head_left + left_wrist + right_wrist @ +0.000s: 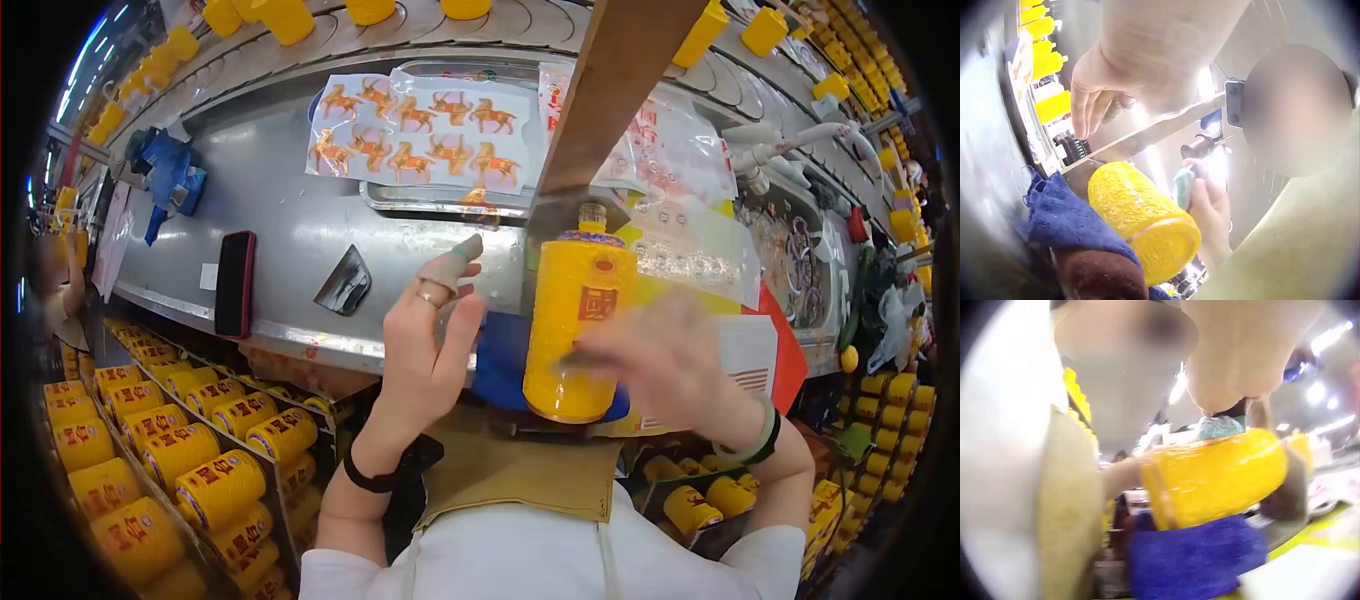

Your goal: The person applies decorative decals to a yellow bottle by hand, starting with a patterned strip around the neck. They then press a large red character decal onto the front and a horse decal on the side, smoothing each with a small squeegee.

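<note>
My left hand hovers relaxed and empty just beside the yellow bottle, which stands upright on a blue cloth at the surface's edge, cushioned there, while my blurred right hand pinches a small greenish piece against its side.

On my bench: one yellow bottle upright on one blue cloth, one black phone, one sheet of horse decals bearing ten horses. My two hands are up, the left hand and the right hand. Yellow bottles in the rack at my left lie too crowded to count exactly.
</note>
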`<action>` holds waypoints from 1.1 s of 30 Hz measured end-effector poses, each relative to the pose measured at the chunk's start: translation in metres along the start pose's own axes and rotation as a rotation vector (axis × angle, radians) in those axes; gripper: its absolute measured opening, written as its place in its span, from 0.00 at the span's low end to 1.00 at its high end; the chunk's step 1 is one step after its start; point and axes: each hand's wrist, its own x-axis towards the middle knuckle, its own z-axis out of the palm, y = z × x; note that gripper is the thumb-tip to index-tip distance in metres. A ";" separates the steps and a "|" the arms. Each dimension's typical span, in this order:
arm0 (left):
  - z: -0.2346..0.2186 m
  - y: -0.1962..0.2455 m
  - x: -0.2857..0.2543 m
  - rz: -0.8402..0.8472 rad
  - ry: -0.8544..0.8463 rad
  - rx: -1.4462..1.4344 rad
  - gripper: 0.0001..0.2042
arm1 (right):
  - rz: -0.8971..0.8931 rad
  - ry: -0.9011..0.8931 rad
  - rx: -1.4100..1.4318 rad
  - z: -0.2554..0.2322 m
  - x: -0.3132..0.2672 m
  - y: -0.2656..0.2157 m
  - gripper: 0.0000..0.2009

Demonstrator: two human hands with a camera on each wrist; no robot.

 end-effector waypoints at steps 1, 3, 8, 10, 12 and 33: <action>-0.001 -0.004 0.003 -0.002 -0.003 0.004 0.26 | 0.122 0.075 -0.074 -0.004 0.004 0.017 0.17; -0.008 -0.013 0.016 0.091 -0.004 0.364 0.25 | 0.377 0.253 -0.114 -0.016 -0.007 0.035 0.14; -0.027 -0.022 0.053 0.247 -0.117 0.697 0.27 | 0.661 0.568 0.352 -0.016 -0.024 0.022 0.15; -0.024 -0.030 0.071 0.302 -0.160 0.741 0.28 | 0.785 0.608 0.415 -0.011 -0.032 0.019 0.16; -0.018 -0.043 0.085 0.322 -0.238 0.844 0.32 | 0.861 0.636 0.516 -0.010 -0.043 0.011 0.16; 0.038 0.005 -0.002 0.102 -0.035 0.075 0.25 | 1.039 -0.147 -0.405 -0.043 -0.147 0.092 0.22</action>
